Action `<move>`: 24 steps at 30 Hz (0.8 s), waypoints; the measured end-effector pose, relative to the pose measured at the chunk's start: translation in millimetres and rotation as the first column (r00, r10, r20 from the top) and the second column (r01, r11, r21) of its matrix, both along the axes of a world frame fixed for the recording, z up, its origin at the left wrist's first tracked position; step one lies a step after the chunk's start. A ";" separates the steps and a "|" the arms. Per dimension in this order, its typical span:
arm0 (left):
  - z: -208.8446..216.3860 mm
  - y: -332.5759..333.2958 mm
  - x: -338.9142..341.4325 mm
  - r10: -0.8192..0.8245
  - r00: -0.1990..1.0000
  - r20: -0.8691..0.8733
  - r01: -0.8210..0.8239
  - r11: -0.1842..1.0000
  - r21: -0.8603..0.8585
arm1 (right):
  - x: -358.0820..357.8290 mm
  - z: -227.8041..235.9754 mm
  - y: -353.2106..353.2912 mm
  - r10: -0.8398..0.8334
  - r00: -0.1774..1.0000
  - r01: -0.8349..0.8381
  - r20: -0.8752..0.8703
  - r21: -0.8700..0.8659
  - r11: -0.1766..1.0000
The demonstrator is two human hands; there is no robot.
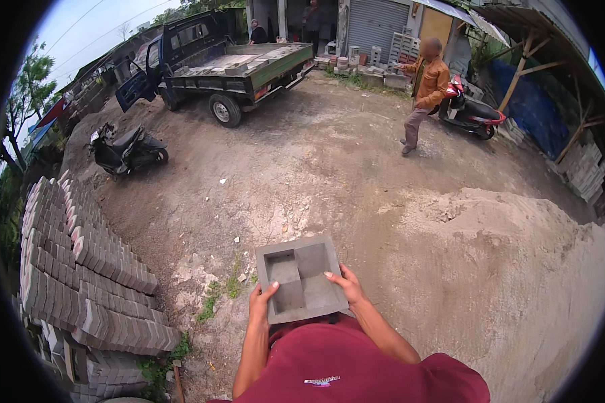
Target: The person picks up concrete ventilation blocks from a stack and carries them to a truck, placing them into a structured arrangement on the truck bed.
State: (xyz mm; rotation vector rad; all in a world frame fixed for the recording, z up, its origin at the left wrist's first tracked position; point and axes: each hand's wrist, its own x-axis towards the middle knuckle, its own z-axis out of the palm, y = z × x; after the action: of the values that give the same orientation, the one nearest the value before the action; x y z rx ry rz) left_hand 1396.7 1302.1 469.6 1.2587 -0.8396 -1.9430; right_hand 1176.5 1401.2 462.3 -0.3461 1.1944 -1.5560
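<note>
A square grey concrete breeze block point(314, 260), with stepped recesses inside its raised rim, is held in front of my body at waist height. My left hand point(260, 303) grips its left side, the thumb over the rim. On the opposite side my right hand point(348, 285) is closed round the edge, its thumb also resting on top. The fingers beneath the block are mostly hidden. Bare, dusty ground lies below it.
Stacked wavy paving blocks point(87, 269) rise at my left. A sand heap point(504, 248) spreads on the right. Ahead stand a black scooter point(124, 151), a flatbed truck point(232, 74) carrying blocks, a person in an orange jacket point(429, 80) and a red scooter point(470, 113).
</note>
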 end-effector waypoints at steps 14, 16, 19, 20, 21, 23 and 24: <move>-33.6 -243.5 -169.4 -0.228 0.973 -0.016 0.229 0.973 0.014 | -148.5 -64.0 -204.0 -0.197 0.980 0.197 -0.007 0.063 0.978; -34.5 -276.8 -192.9 -0.276 0.961 -0.009 0.277 0.960 0.033 | -162.6 -62.1 -223.6 -0.226 0.974 0.226 -0.014 0.068 0.972; -34.7 -302.7 -220.7 -0.300 0.954 0.020 0.300 0.954 0.027 | -190.4 -59.8 -249.9 -0.250 0.968 0.251 -0.025 0.086 0.964; -31.8 -311.0 -232.0 -0.307 0.950 0.050 0.307 0.952 0.011 | -201.8 -63.7 -257.7 -0.266 0.963 0.269 -0.042 0.098 0.958; -33.5 -322.8 -244.4 -0.326 0.945 0.031 0.326 0.945 0.003 | -212.8 -67.0 -265.4 -0.280 0.958 0.285 -0.058 0.110 0.952; -42.8 -342.9 -265.0 -0.346 0.938 -0.003 0.346 0.938 -0.005 | -232.2 -64.8 -283.2 -0.287 0.957 0.290 -0.043 0.080 0.954; -46.2 -351.8 -275.4 -0.346 0.938 0.001 0.346 0.938 0.005 | -242.6 -65.1 -291.9 -0.290 0.956 0.291 -0.035 0.065 0.954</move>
State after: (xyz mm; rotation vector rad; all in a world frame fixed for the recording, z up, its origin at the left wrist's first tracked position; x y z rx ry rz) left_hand 1121.3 950.2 423.4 1.1753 -1.1203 -2.2172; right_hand 933.9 1109.3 397.2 -0.1472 1.3622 -1.7600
